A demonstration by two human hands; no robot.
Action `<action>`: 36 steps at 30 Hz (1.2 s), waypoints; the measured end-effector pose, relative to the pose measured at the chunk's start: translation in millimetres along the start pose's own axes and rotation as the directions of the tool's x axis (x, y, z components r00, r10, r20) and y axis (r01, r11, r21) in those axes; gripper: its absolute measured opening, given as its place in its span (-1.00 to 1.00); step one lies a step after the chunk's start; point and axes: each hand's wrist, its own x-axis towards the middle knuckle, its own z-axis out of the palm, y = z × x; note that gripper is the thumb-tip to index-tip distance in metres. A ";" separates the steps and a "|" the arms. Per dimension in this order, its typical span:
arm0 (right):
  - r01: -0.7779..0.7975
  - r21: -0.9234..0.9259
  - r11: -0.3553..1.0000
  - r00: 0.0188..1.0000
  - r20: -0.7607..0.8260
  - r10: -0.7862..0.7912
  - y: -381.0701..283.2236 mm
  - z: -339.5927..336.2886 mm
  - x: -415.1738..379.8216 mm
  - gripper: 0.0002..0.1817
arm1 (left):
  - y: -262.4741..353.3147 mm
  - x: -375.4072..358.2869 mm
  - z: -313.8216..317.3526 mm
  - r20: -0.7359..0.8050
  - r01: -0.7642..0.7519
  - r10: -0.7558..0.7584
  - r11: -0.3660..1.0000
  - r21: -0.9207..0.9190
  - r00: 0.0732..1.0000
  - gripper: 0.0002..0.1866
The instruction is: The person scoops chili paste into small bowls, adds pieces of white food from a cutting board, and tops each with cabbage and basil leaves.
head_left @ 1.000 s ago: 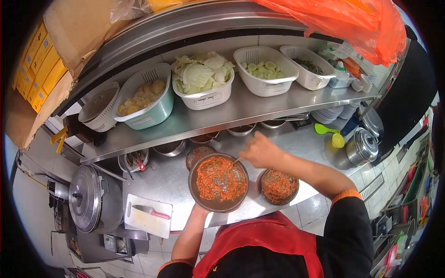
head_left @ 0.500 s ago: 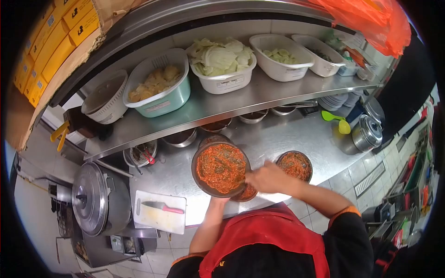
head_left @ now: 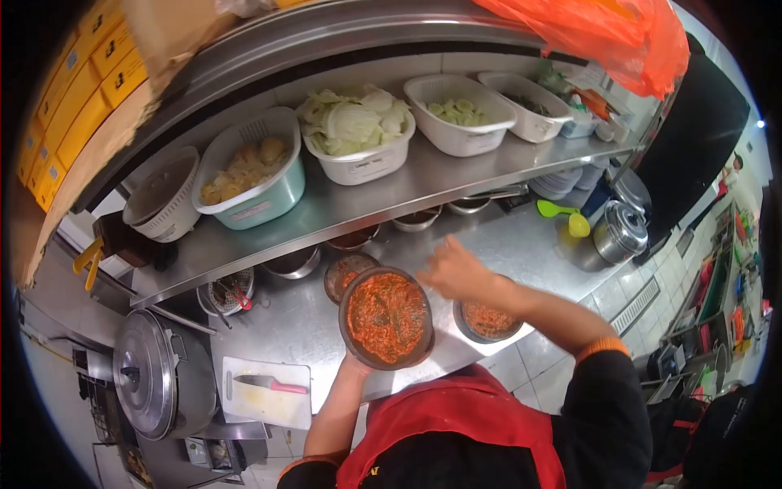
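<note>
A dark, thick-walled bowl (head_left: 425, 349) of chunky red chili sauce (head_left: 388, 314) is tipped toward me above the near edge of the steel counter. My left hand (head_left: 357, 364) supports it from below at the left, most of its fingers hidden beneath. Just off the bowl's upper right rim, my right hand (head_left: 454, 269) is closed in a fist, slightly blurred; whatever it may hold does not show. Partly under my right forearm stands a second dark bowl (head_left: 491, 337) with similar red sauce. Behind the held bowl is a smaller dark bowl (head_left: 340, 277), smeared red inside.
At the left, a knife (head_left: 273, 383) lies on a white cutting board (head_left: 281, 411) beside a big lidded pot (head_left: 147, 375). Vegetable tubs (head_left: 358, 159) line the steel shelf (head_left: 391, 191) above. Green and yellow ladles (head_left: 570, 216) and a metal pot (head_left: 621, 236) stand right.
My right hand has risen away from the sauce and the bowl's rim. The held bowl has shifted slightly right, uncovering more of the small bowl behind. The camera view has also turned.
</note>
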 end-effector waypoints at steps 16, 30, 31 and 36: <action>-0.076 0.278 0.957 0.932 0.362 -0.031 6.1 -1.4 -32.9 -0.74 | -56.3 38.2 -9.7 -0.049 -0.267 0.263 0.948 -0.174 0.964 -0.33; -0.038 0.189 0.981 0.947 0.320 -0.025 -10.8 10.8 -18.0 -0.76 | -37.0 7.4 6.0 -0.081 -0.275 0.265 0.947 -0.165 0.961 -0.28; -0.042 0.139 0.989 0.962 0.275 0.002 0.0 10.0 -9.8 -0.77 | -30.9 4.8 5.6 -0.080 -0.245 0.235 0.959 -0.146 0.969 -0.28; -0.180 0.136 0.974 0.881 0.464 0.098 -35.3 -11.1 -0.9 -0.79 | -14.4 3.8 7.4 -0.082 -0.432 0.425 0.897 -0.095 0.901 -0.28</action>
